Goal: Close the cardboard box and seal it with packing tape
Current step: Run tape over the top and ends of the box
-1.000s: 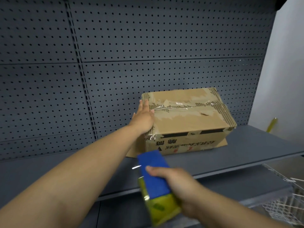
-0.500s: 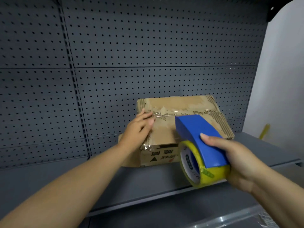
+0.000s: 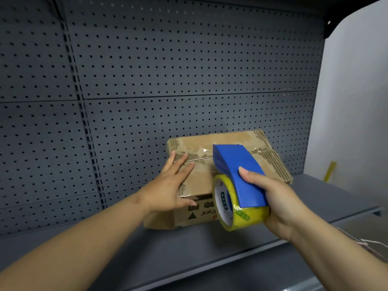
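One cardboard box [image 3: 222, 164] sits on one grey metal shelf [image 3: 189, 244], its top flaps down. Two bare hands are at work: one left hand [image 3: 170, 185] laid flat on the box's top, one right hand [image 3: 270, 198] wrapped around one blue tape dispenser [image 3: 237, 173]. The dispenser carries one roll of yellow packing tape [image 3: 235, 208]. One strip of clear tape [image 3: 199, 159] shows across the box's top seam. Behind the box stand two columns of dark pegboard panels [image 3: 189, 66], split by one slotted upright [image 3: 84, 114]. One yellowish stick-like object [image 3: 329, 171], too blurred to identify, leans at the far right.
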Tool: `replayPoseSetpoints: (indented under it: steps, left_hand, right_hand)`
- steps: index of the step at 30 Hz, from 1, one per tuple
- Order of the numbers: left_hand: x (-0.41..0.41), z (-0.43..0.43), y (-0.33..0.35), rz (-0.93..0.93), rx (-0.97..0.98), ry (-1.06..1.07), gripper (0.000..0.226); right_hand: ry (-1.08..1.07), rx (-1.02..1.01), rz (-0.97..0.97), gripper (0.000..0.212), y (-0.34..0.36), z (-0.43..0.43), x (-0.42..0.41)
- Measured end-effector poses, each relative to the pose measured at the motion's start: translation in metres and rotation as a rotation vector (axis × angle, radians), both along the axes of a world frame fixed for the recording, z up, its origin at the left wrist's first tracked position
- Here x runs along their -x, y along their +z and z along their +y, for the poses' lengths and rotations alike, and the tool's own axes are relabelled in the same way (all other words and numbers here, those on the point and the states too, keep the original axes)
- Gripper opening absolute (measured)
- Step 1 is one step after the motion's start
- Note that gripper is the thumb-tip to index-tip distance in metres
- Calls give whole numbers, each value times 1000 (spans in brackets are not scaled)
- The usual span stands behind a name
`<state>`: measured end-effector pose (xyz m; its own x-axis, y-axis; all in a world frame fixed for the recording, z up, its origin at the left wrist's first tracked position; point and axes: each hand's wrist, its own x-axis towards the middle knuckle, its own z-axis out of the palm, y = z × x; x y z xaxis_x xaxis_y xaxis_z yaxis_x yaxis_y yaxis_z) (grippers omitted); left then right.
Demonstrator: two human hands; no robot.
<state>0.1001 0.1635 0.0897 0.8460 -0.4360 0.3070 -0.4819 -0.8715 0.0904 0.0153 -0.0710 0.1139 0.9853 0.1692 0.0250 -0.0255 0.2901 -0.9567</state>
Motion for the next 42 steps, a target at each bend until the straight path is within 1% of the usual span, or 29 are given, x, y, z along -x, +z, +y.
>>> replayPoseSetpoints:
  steps: [5, 8, 9, 11, 13, 16, 20, 23, 24, 26, 27, 28, 29, 31, 33, 35, 36, 37, 39, 40, 42]
  left_hand:
    - [4, -3, -5, -12, 1, 10, 101]
    - [13, -8, -11, -71, -24, 36, 102]
    - [16, -10, -17, -139, -45, 33, 101]
    - [22, -13, -29, -293, -178, 56, 101]
    - [24, -14, -47, -351, -324, 83, 107]
    - [28, -19, -72, -377, -397, 91, 120]
    - [28, -32, -84, -387, -409, 120, 119]
    - [34, -48, -81, -457, -373, 91, 110]
    - [39, -54, -74, -476, -376, 91, 103]
    - [47, -67, -56, -520, -383, 100, 80]
    - [48, -74, -44, -527, -352, 108, 69]
    - [51, -84, -29, -518, -280, 128, 63]
    - [51, -94, -13, -498, -159, 156, 59]
    - [48, -117, 19, -393, 187, 206, 50]
    - [39, -139, 49, -250, 594, 205, 40]
    - [31, -162, 79, -11, 1022, 119, 33]
    - [30, -172, 92, 113, 1176, 66, 38]
    - [30, -181, 102, 204, 1261, 28, 45]
    - [32, -196, 115, 296, 1288, -36, 51]
    - [35, -203, 120, 327, 1273, -66, 48]
    - [39, -211, 126, 372, 1252, -116, 35]
  right_hand:
    - [-7, -7, -84, 33, 2, -3, -5]
    - [-14, -32, -141, 34, 3, -10, -6]
    - [-18, -43, -152, 32, 3, -13, -6]
    - [-29, -62, -164, 25, 3, -21, -7]
    - [-41, -72, -165, 26, 1, -31, -9]
    - [-33, -63, -172, 32, -1, -48, -11]
    - [-19, -25, -191, 32, -2, -70, -16]
    - [-1, -10, -201, 27, -3, -85, -22]
    - [7, 3, -211, 26, -3, -90, -23]
    - [15, 40, -244, 27, -4, -99, -27]
    - [15, 62, -266, 27, -4, -103, -28]
    - [16, 84, -291, 26, -4, -107, -29]
    - [20, 101, -319, 24, -4, -111, -29]
    - [28, 108, -367, 20, -3, -116, -29]
    - [19, 112, -402, 22, -2, -120, -30]
    - [0, 125, -425, 34, -1, -123, -31]
    - [-2, 136, -439, 39, 0, -124, -30]
    - [2, 150, -458, 42, 1, -126, -30]
    - [24, 170, -496, 42, 2, -130, -29]
    - [37, 171, -510, 39, 3, -133, -28]
    - [52, 173, -525, 28, 5, -139, -27]
